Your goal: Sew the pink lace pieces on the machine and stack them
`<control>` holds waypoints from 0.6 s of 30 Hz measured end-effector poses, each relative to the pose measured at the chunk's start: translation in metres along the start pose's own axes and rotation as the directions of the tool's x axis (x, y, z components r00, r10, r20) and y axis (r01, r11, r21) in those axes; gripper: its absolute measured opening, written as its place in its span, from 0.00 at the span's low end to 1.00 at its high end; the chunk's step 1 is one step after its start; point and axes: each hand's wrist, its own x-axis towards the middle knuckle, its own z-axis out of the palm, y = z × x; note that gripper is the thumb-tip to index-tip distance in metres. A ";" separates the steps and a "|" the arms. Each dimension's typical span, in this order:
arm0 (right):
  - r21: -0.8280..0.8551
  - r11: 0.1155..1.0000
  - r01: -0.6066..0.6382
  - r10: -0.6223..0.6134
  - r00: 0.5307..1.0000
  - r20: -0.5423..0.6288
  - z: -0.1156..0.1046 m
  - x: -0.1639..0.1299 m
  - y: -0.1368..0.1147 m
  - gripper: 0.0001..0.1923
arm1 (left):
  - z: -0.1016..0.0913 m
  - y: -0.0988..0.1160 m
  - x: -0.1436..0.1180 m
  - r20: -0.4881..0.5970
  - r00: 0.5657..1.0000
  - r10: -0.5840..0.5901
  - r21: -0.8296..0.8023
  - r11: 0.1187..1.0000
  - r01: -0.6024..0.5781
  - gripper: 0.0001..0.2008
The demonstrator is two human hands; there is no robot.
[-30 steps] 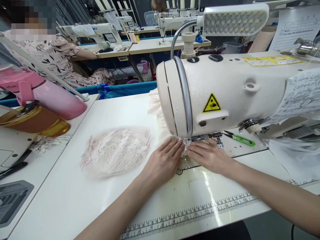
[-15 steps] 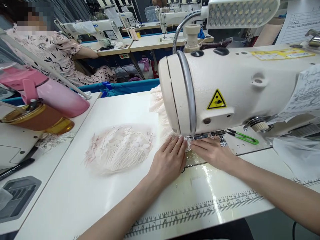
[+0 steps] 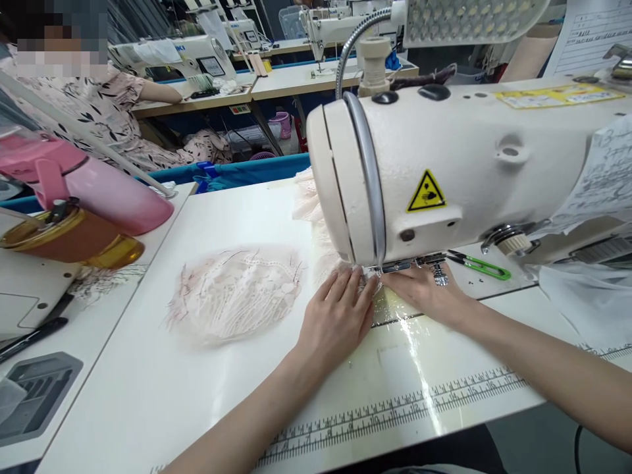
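Observation:
My left hand (image 3: 340, 315) lies flat, fingers together, on a small piece of pale lace (image 3: 371, 284) at the foot of the cream sewing machine (image 3: 444, 164). My right hand (image 3: 428, 290) presses the same piece from the right, fingertips under the machine head by the presser foot (image 3: 395, 266). The lace between my fingers is mostly hidden. A strip of pale pink lace (image 3: 309, 204) trails away behind the machine head.
A round pile of pink lace pieces (image 3: 234, 293) lies left of my hands. Green thread snips (image 3: 481, 264) rest on the machine bed. A pink bottle (image 3: 93, 184) and an amber jar (image 3: 69, 237) stand at the left. A person sits at another table behind. A printed ruler (image 3: 395, 411) runs along the front edge.
Both hands have slid slightly forward toward the presser foot, staying flat on the lace. The view has shifted a little.

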 end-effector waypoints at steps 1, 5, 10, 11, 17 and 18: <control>0.026 1.000 -0.001 0.002 1.000 -0.007 -0.001 0.001 0.000 0.17 | -0.001 0.000 0.001 0.005 1.000 -0.001 0.004 1.000 0.001 0.18; 0.163 0.986 -0.029 0.030 1.000 -0.006 -0.003 0.003 0.001 0.18 | -0.003 -0.001 0.004 0.043 0.999 -0.022 0.005 1.000 0.022 0.18; 0.282 0.959 -0.018 0.007 0.999 0.041 0.004 0.003 0.005 0.16 | -0.003 -0.002 0.005 0.079 0.995 -0.059 0.004 0.998 0.059 0.18; 0.290 0.957 -0.022 0.011 0.999 0.040 0.006 0.004 0.005 0.16 | -0.002 -0.002 0.005 0.077 0.995 -0.061 0.005 0.998 0.061 0.18; 0.128 0.992 -0.005 0.005 1.000 -0.002 0.007 -0.002 0.005 0.14 | 0.002 -0.003 0.001 -0.011 0.995 0.101 -0.002 0.995 -0.101 0.18; 0.078 0.997 0.016 -0.015 1.000 -0.021 0.006 -0.004 0.005 0.13 | 0.003 -0.003 0.000 -0.011 0.990 0.138 -0.003 0.990 -0.138 0.18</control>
